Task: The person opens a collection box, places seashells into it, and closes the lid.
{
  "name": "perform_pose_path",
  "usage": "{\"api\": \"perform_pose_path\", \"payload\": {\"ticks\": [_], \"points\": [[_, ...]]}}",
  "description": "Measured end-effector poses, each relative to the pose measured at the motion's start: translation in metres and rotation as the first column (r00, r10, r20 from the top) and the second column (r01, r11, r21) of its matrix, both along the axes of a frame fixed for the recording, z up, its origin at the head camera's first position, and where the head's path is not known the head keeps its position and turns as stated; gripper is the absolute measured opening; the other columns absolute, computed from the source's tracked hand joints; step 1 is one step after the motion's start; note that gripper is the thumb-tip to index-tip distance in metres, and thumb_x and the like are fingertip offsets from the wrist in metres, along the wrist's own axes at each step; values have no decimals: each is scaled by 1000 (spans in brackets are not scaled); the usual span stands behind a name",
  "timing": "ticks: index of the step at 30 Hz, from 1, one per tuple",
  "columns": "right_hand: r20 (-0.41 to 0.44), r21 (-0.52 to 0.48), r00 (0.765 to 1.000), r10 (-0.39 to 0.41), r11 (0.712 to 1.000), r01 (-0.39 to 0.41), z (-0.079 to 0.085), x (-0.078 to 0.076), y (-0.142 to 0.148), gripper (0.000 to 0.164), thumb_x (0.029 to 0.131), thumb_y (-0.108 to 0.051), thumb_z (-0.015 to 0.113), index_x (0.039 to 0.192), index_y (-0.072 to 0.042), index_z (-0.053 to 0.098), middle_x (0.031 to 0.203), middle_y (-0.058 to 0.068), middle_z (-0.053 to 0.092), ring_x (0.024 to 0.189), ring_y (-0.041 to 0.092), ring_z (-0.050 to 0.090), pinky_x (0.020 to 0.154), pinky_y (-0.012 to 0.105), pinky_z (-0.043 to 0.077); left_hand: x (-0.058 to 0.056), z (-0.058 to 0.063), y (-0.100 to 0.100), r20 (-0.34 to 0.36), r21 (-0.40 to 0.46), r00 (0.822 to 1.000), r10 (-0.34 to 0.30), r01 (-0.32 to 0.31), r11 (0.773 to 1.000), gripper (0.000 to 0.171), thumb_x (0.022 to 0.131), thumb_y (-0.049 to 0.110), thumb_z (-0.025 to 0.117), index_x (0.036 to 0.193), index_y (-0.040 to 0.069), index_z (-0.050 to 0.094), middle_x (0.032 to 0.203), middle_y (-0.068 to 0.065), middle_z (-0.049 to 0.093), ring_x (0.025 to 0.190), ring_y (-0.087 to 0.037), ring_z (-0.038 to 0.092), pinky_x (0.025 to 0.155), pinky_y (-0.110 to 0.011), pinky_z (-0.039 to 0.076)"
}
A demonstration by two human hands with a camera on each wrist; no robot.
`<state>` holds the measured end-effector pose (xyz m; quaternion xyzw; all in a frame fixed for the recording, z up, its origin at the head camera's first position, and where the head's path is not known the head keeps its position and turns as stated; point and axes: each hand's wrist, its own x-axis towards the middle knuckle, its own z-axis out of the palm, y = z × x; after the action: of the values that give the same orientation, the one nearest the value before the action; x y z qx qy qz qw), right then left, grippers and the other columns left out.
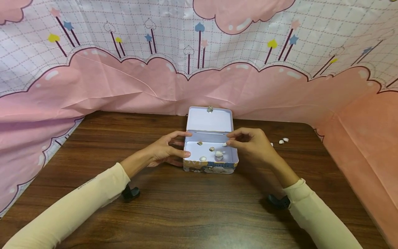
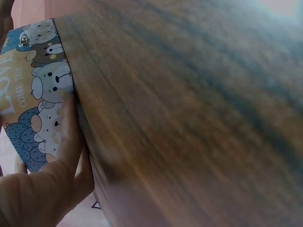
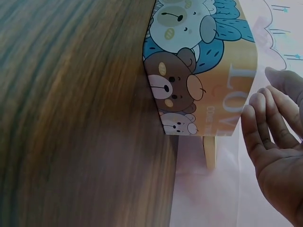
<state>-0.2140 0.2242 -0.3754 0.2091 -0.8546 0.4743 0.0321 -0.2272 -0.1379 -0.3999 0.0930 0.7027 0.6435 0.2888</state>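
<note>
A small tin box (image 1: pixel 195 166) with bear prints stands with its lid (image 1: pixel 209 119) raised. My left hand (image 1: pixel 164 149) holds the box by its left side, thumb and index finger at the rim. In the left wrist view, a finger of that hand lies along the printed wall. Above the right part of the box, my right hand (image 1: pixel 253 143) pinches a small white shell (image 1: pixel 224 144); in the right wrist view the shell is hidden. Inside lie several shells, including a brown one (image 1: pixel 212 149), a large pale one (image 1: pixel 219 154) and a white one (image 1: pixel 202 158).
To the right of the box, a few white shells (image 1: pixel 281 141) lie on the brown wooden table (image 1: pixel 199 207), one partly hidden by my right hand. Pink patterned cloth (image 1: pixel 140 83) hangs behind and beside the table. Black pieces (image 1: pixel 132 193) show beneath both wrists.
</note>
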Motion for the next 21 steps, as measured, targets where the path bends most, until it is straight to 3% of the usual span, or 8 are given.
{"api": "perform_pose_path", "payload": {"ticks": [8,15,21], "points": [[26,10,999,-42,999,42,-3,-1,15,29,101,-25,89,122,-5,85,106,11,82,94,15,74,79,19,63,1,2,0,-5,-13,1000,-3,3,1000,83,98,6,89,167,33,52,173,-26,33,144,-50,60,104,-59,70],[49,50,996,-77,996,74,-5,3,41,26,102,-28,88,123,-13,85,111,11,83,98,13,74,81,18,63,2,0,0,-3,-18,1000,2,-2,1000,85,98,6,88,170,29,49,173,-27,34,140,-48,63,103,-59,70],[58,93,993,-106,991,100,-8,6,66,30,104,-28,86,126,-9,84,114,10,83,97,12,74,79,20,64,2,0,0,-5,-2,1000,-4,4,1000,87,98,6,88,171,28,47,173,-27,33,138,-46,64,103,-60,70]]}}
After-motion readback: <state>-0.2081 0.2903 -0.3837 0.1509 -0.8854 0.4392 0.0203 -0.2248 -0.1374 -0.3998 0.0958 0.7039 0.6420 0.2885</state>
